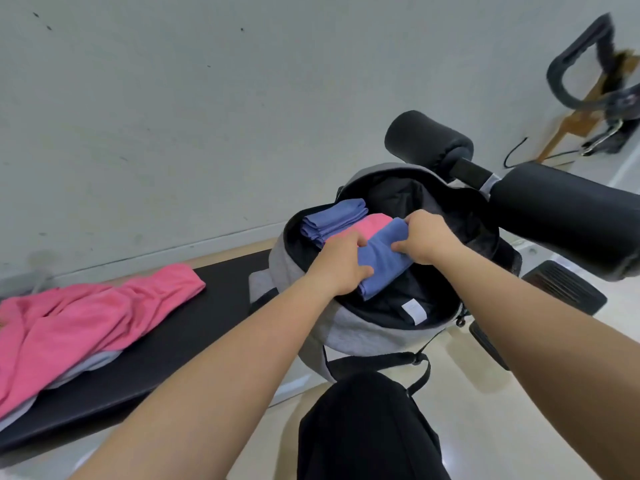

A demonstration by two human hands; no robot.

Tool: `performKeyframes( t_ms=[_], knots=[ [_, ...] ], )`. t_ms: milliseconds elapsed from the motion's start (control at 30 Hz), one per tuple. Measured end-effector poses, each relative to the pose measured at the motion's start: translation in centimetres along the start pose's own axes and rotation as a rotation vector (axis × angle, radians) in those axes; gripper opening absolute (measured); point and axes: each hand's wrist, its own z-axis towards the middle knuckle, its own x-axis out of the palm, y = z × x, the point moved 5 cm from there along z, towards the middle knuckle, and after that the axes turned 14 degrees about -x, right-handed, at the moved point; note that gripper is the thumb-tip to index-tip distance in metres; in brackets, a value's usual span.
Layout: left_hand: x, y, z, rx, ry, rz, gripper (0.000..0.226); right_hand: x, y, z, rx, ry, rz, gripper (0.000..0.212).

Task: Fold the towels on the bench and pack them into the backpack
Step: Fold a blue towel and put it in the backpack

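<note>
A pale grey wall [173, 116] (marked with a few dark specks) is seen above a glossy cream floor [485, 427]. 2 black foam rollers [427, 140] are carried on 1 bar [471, 173]. A black chair armrest [575, 64] and a wooden frame [571, 126] are set at the far right, with a black cable [516, 152] trailed beside them.

Gym room: padded bench [207, 323], foam leg rollers [554, 209].
</note>
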Motion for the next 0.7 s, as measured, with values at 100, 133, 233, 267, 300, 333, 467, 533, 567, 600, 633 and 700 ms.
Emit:
performKeyframes(
  t_ms=[100,133,233,267,300,333,467,533,567,600,633,700],
  knots=[
    [1.0,-0.4,0.4,0.032,-0.039,0.251,0.047,1.7,0.0,0.3,0.009,0.047,-0.101,0.026],
    [0.9,-0.3,0.4,0.044,-0.076,0.309,0.044,2.2,-0.1,0.3,0.016,0.047,-0.127,0.025],
    [-0.9,0.6,0.7,0.1,-0.26,0.369,0.03,2.2,0.2,0.6,0.013,-0.002,-0.207,0.013],
    [-1.4,0.9,1.0,0.124,-0.297,0.37,0.032,2.0,0.3,0.7,0.006,-0.019,-0.239,0.012],
    [-1.6,1.3,1.4,0.144,-0.29,0.379,0.037,1.9,0.5,0.8,0.004,-0.034,-0.268,0.016],
    [-1.5,1.5,1.8,0.159,-0.237,0.395,0.044,1.8,0.7,0.8,-0.002,-0.046,-0.299,0.019],
    [-0.3,2.2,3.6,0.131,0.007,0.471,0.051,2.2,1.3,0.3,-0.048,-0.08,-0.447,0.024],
    [-0.1,2.5,4.1,0.111,0.028,0.482,0.049,2.3,1.4,0.0,-0.102,-0.123,-0.576,0.029],
    [0.0,2.6,4.1,0.111,0.031,0.487,0.047,2.3,1.5,-0.1,-0.157,-0.163,-0.62,0.031],
    [0.2,2.6,4.0,0.116,0.036,0.495,0.044,2.5,1.7,-0.2,-0.219,-0.199,-0.616,0.033],
    [0.4,2.7,3.9,0.124,0.039,0.505,0.041,2.6,2.0,-0.6,-0.28,-0.238,-0.55,0.034],
    [0.6,2.7,3.9,0.14,0.033,0.508,0.034,4.0,2.3,-1.3,-0.323,-0.209,-0.391,0.037]
  ],
)
